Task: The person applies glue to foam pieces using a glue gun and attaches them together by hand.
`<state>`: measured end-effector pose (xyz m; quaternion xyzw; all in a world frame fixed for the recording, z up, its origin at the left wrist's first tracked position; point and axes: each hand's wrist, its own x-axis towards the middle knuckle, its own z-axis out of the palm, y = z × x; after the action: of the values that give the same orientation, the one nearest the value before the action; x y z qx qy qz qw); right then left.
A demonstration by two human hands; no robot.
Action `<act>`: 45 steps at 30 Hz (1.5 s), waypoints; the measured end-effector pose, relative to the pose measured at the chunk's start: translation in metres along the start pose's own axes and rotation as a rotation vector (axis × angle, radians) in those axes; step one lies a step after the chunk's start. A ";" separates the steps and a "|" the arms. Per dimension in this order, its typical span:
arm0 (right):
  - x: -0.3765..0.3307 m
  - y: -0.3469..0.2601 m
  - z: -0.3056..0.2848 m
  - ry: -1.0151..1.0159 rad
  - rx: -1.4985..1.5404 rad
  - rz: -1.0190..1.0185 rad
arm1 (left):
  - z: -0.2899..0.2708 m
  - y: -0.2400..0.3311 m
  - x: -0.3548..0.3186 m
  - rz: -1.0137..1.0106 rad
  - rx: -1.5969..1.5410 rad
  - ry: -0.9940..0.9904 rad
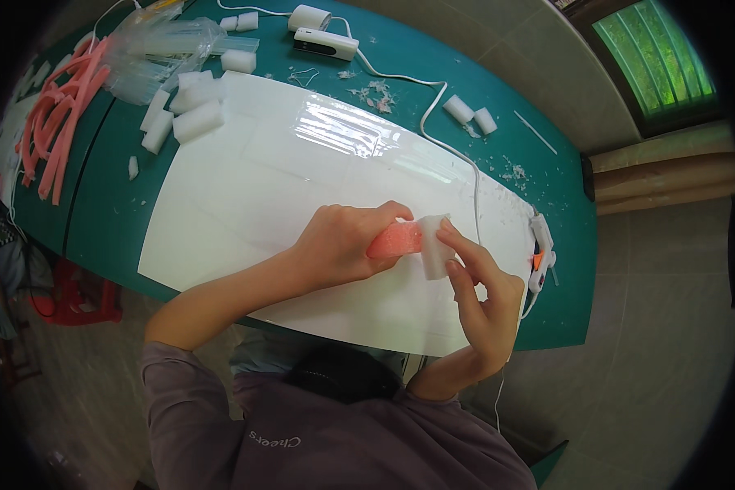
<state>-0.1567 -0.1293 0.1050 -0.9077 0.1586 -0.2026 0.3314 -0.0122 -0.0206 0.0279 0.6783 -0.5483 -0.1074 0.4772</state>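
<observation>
My left hand (347,243) is closed around a pink foam piece (397,240), whose rounded end shows below the fingers. The pink piece meets the side of a white foam cylinder (435,251). Thumb and fingertips of my right hand (486,294) pinch that cylinder from its right side, holding it roughly upright. Both pieces are held over a glossy white board (245,188). Whether the two pieces are joined or only pressed together I cannot tell.
White foam blocks (198,121) lie at the board's far left, beside pink foam strips (61,122) and clear plastic bags (151,61). A white cable (425,122) crosses the green table (567,310). A glue gun (541,253) lies at the right edge. Foam scraps (376,96) are scattered behind.
</observation>
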 end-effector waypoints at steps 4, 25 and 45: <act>-0.001 -0.004 0.002 0.039 0.024 0.108 | 0.000 0.000 0.000 -0.035 0.036 -0.033; -0.003 0.003 0.002 0.058 0.015 0.070 | 0.001 -0.001 -0.001 -0.014 0.052 -0.075; -0.004 -0.003 -0.004 -0.001 -0.057 0.041 | 0.007 -0.002 -0.002 0.212 0.125 0.040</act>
<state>-0.1618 -0.1270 0.1084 -0.9134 0.1826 -0.1907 0.3098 -0.0162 -0.0223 0.0215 0.6472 -0.6129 -0.0084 0.4532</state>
